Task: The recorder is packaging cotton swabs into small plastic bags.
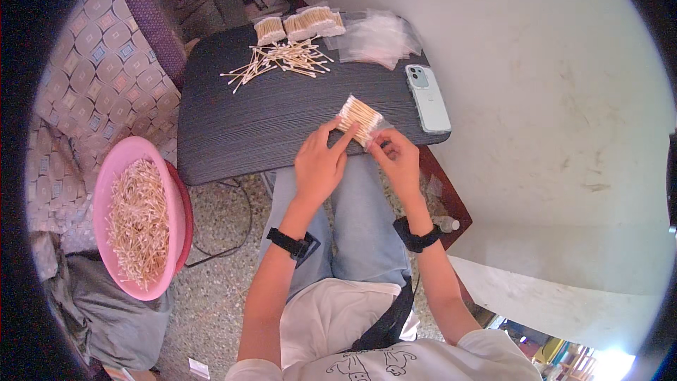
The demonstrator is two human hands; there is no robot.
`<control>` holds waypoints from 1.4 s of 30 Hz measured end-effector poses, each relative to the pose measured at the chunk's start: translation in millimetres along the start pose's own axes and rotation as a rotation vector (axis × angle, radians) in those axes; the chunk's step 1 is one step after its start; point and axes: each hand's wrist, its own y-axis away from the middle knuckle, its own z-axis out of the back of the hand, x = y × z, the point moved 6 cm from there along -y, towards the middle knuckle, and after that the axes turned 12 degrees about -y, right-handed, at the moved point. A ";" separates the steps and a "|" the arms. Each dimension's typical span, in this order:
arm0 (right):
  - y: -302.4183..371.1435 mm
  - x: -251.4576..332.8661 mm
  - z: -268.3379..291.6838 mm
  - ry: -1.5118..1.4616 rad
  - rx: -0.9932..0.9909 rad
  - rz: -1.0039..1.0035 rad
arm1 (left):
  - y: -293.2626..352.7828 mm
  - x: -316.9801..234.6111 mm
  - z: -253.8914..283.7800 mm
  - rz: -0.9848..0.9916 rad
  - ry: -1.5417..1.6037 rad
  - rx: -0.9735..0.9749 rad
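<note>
A small clear bag of cotton swabs (363,114), filled with a neat row, is held at the near edge of the dark table. My left hand (317,168) grips its left side, one finger lying across the front of the swabs. At the lower right corner, my right hand (398,159) pinches the clear plastic edge between thumb and fingers. Farther back on the table lies a loose pile of cotton swabs (289,60). Behind that pile sit several filled swab bags (310,22). A stack of flat clear plastic bags (377,39) is to their right.
A pale phone (429,102) lies at the right of the dark table (226,127), close to the wall (536,113). Left of the table, a pink basin (106,190) holds a heap of loose swabs. A black cable (236,240) runs along the speckled floor.
</note>
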 end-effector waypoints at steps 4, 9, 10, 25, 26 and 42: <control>-1.5 16.7 -5.4 0.210 -0.031 0.077 | 0.2 0.5 0.8 0.010 0.010 0.008; -2.6 19.6 -11.6 0.241 -0.006 0.126 | 0.2 0.6 1.6 0.012 0.014 0.013; -2.3 17.8 -11.1 0.227 -0.008 0.120 | -0.3 -0.1 2.1 0.012 0.016 0.013; 5.0 0.5 2.1 -0.122 -0.157 -0.121 | 1.2 1.0 -1.1 -0.004 -0.019 0.004; 6.4 -2.2 4.8 -0.121 -0.158 -0.121 | 0.9 0.5 -1.5 -0.007 -0.024 0.005; 20.3 -12.9 16.1 -0.336 -0.168 -0.241 | -0.2 -0.4 -0.5 -0.002 -0.007 0.019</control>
